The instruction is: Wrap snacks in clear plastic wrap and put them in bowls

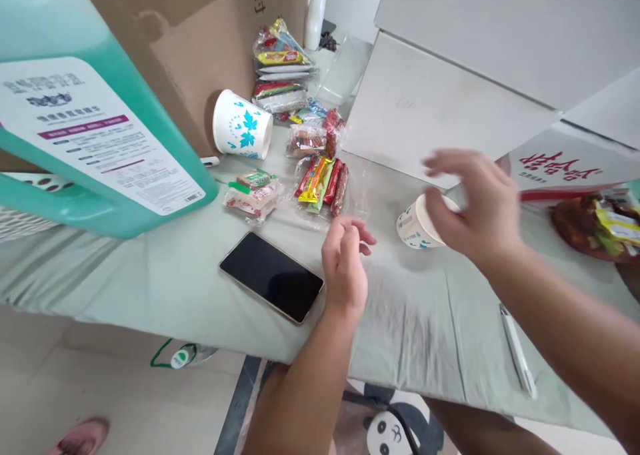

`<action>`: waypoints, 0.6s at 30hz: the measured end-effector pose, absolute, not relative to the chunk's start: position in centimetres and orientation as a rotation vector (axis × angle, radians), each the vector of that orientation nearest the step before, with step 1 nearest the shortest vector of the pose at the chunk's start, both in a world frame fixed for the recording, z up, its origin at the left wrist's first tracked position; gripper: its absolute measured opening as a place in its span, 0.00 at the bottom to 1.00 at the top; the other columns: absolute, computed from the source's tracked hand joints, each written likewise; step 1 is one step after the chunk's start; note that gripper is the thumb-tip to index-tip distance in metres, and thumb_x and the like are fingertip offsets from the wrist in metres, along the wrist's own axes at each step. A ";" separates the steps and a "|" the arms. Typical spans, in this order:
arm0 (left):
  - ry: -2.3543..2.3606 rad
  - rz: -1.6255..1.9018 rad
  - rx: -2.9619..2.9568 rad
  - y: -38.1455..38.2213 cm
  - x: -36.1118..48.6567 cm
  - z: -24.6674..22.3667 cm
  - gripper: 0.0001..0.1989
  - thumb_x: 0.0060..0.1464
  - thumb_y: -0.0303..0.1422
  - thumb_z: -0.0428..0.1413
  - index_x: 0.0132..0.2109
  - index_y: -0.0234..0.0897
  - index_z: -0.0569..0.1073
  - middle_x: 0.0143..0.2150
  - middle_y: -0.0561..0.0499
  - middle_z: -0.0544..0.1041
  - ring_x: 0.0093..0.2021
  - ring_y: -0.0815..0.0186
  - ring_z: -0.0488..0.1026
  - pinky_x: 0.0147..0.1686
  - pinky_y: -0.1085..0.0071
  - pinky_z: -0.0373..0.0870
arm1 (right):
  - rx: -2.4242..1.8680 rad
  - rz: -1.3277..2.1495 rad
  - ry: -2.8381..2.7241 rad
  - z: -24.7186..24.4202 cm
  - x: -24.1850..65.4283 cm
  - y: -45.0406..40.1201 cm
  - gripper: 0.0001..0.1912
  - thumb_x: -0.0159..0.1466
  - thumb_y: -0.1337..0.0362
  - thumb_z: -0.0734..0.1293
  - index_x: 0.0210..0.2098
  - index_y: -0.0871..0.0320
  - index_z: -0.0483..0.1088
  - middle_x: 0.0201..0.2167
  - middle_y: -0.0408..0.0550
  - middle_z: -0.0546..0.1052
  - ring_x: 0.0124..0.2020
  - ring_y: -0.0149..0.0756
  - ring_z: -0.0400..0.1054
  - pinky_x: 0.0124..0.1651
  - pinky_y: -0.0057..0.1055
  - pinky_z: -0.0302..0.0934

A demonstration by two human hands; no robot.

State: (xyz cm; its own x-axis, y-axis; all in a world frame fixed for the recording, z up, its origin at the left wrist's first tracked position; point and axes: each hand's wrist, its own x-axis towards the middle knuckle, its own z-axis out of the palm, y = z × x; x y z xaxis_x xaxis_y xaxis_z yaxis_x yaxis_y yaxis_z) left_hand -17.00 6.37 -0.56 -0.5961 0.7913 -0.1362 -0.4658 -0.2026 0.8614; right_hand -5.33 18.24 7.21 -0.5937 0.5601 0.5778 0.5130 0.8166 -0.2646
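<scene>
My left hand (347,265) hovers over the cloth-covered table (400,321), fingers loosely curled but apart, with nothing in it. Just left of it lies a dark phone (271,276), screen up. Blurred by motion, my right hand (473,205) is raised with thumb and fingers spread, and it holds nothing. Partly behind its thumb stands a paper cup (417,225) with blue prints. Beyond my left hand are wrapped snack sticks (323,185) in clear plastic and a wrapped bread snack (254,198). A white pen (517,351) lies below my right forearm.
A large jug of green liquid (115,128) stands at left before a cardboard box (185,48). Another paper cup (243,125) lies tipped beside piled snack packets (283,68). White boxes (440,95) fill the back right. A snack-filled bowl (595,225) sits at far right.
</scene>
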 end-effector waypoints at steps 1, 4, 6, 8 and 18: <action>1.187 1.925 0.402 6.6 -17.1 -0.7 0.12 0.60 0.43 0.51 0.37 0.40 0.71 0.31 0.52 0.73 0.33 0.66 0.73 0.32 0.71 0.67 | -0.780 0.047 -2.490 8.3 -8.9 19.2 0.10 0.62 0.71 0.66 0.38 0.49 0.71 0.45 0.49 0.82 0.54 0.48 0.76 0.62 0.53 0.67; 1.162 1.949 0.372 7.2 -17.2 -1.2 0.10 0.59 0.41 0.51 0.37 0.39 0.70 0.31 0.53 0.72 0.33 0.67 0.72 0.33 0.71 0.68 | -0.812 -0.097 -2.753 9.9 -19.5 23.0 0.11 0.67 0.76 0.63 0.37 0.52 0.72 0.51 0.48 0.82 0.59 0.44 0.73 0.67 0.51 0.64; 1.140 1.932 0.376 7.3 -17.3 -1.4 0.10 0.60 0.40 0.52 0.36 0.39 0.69 0.29 0.54 0.71 0.31 0.68 0.71 0.34 0.70 0.68 | -0.879 -0.149 -2.810 9.9 -24.7 25.7 0.14 0.67 0.80 0.61 0.30 0.59 0.68 0.54 0.48 0.81 0.65 0.40 0.69 0.70 0.48 0.59; 1.129 1.911 0.402 7.2 -17.5 -1.5 0.11 0.62 0.40 0.51 0.35 0.39 0.70 0.28 0.54 0.70 0.30 0.68 0.69 0.34 0.70 0.67 | -0.954 -0.181 -2.817 9.7 -28.2 28.2 0.19 0.68 0.80 0.60 0.21 0.63 0.58 0.53 0.48 0.82 0.68 0.37 0.66 0.69 0.43 0.55; 1.218 2.127 0.521 6.5 -18.6 -1.6 0.16 0.63 0.25 0.47 0.25 0.38 0.58 0.21 0.55 0.59 0.24 0.70 0.58 0.26 0.68 0.53 | -1.226 -0.379 -2.718 7.3 -32.8 37.5 0.27 0.58 0.78 0.60 0.19 0.56 0.34 0.57 0.62 0.78 0.74 0.46 0.53 0.71 0.53 0.33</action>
